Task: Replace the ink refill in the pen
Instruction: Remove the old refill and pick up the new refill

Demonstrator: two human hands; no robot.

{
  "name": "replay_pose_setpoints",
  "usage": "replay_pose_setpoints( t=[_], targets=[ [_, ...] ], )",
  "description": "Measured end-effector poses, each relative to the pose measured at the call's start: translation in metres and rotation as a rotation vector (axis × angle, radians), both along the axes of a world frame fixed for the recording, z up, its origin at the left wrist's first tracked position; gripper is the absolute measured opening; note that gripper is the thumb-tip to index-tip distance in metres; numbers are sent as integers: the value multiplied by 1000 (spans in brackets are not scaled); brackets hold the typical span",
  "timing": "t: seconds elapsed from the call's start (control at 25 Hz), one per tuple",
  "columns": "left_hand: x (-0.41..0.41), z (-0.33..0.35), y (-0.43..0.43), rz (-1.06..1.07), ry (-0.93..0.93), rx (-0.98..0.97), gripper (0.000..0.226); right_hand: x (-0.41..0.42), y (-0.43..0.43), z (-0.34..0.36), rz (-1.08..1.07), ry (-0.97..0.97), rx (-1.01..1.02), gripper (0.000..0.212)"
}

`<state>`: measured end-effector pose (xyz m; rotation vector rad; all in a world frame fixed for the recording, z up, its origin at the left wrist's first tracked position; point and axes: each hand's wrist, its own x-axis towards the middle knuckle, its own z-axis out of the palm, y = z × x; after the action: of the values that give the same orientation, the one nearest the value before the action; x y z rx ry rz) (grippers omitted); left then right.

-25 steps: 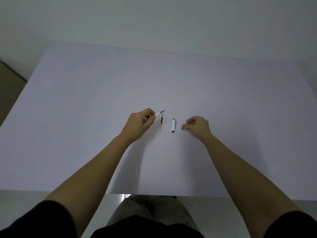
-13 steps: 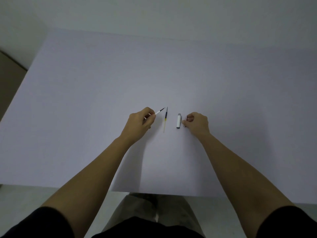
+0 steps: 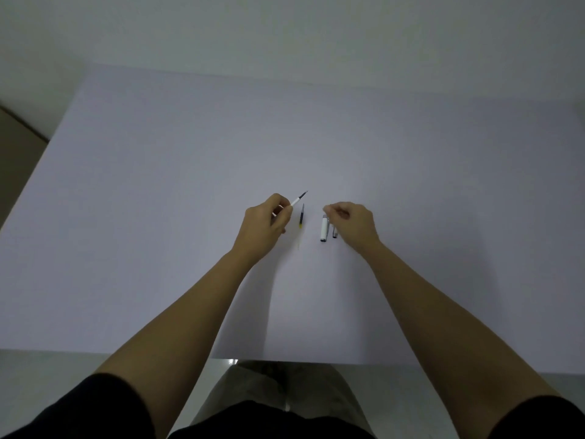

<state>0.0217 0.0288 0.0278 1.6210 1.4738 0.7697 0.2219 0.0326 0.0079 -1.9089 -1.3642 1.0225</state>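
Observation:
My left hand (image 3: pixel 264 226) is closed around a thin white pen piece with a dark pointed tip (image 3: pixel 299 199) that sticks out up and to the right. Just right of that hand, a loose refill (image 3: pixel 301 220) lies on the table, dark at the far end and yellow then clear toward me. A short white pen barrel (image 3: pixel 324 228) lies parallel to it. Beside the barrel is a small grey part (image 3: pixel 334 233), half under my right hand (image 3: pixel 356 226). The right thumb and forefinger are pinched together at the barrel's far end. Whether they grip it is unclear.
Everything lies on a wide white table (image 3: pixel 158 217) with its near edge just above my lap. A pale wall runs behind the table. A strip of brown floor (image 3: pixel 15 160) shows past the left edge.
My right hand has left the small grey part on the table beside the white barrel and moved its fingertips to the barrel's far end. The left hand keeps holding its white piece.

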Motion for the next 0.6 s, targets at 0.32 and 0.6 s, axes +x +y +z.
replay_pose_setpoints(
  t=[0.32,0.6],
  targets=[
    [25,-5,-7,-70,-3,-20,15,-21,-3,21,-24,465,65,9],
    [-5,-25,-17,-84,71,-121,18,-5,17,16,-253,305,51,16]
  ],
)
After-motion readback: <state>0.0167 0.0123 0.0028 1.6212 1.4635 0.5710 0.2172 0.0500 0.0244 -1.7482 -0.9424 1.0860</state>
